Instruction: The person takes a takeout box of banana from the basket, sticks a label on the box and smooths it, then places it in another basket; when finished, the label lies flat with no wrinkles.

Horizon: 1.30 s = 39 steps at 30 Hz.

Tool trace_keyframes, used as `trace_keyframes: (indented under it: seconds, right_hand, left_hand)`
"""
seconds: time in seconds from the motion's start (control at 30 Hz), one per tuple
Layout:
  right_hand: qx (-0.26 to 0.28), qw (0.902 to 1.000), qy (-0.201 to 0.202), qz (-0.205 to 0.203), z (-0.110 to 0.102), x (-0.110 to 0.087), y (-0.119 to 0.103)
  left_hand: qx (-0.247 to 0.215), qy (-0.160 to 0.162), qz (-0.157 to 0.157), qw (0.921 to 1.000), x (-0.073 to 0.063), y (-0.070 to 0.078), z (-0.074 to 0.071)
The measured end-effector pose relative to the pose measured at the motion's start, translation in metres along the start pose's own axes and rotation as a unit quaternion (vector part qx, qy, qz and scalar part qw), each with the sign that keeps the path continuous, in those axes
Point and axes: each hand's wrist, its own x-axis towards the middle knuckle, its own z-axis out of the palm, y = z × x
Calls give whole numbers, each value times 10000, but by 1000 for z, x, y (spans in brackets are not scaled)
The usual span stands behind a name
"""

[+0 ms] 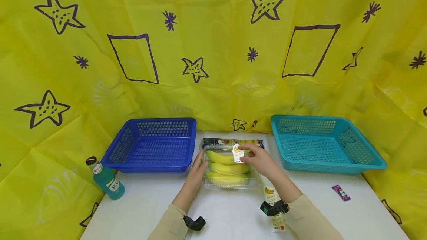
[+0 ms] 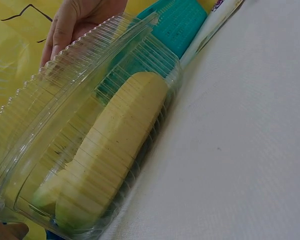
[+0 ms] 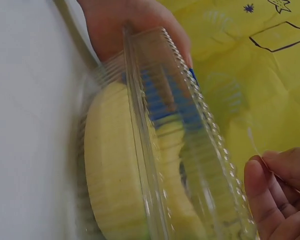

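Note:
Three bananas (image 1: 227, 169) lie side by side in a closed, clear ribbed plastic box (image 1: 230, 185) at the middle of the table. My left hand (image 1: 196, 171) rests along the box's left end, fingers fairly straight against the plastic. Between thumb and fingertips, my right hand (image 1: 261, 160) pinches a small white sticker (image 1: 237, 155) printed with bananas, over the upper right of the lid. In the right wrist view the sticker shows only as a thin edge by the fingertips (image 3: 257, 172). The left wrist view shows the box (image 2: 155, 55) from its side.
A strip of banana stickers (image 1: 277, 222) lies partly under my right forearm. Behind the box is a dark blue and yellow packet (image 1: 213, 143). A blue basket (image 1: 163, 167) stands left, a teal basket (image 1: 320, 165) right. A teal bottle (image 1: 108, 180) and a small purple packet (image 1: 341, 192) lie outward.

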Motion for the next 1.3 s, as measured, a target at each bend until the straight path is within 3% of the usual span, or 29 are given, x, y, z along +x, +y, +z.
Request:
trace_keyframes:
  seconds: [0.5,0.93,1.3]
  right_hand:
    - [70,9986,-288,442,23,13,-12]
    - [-138,9962,-240,827,32,22,-15]
    - [-969,9894,-346,1022,35,25,-25]
  left_hand:
    - [-10,60,96,9999,3,-2,0]
    - [7,56,23,10000,2,-1,0]
    - [36,136,99,9999,4,0,1]
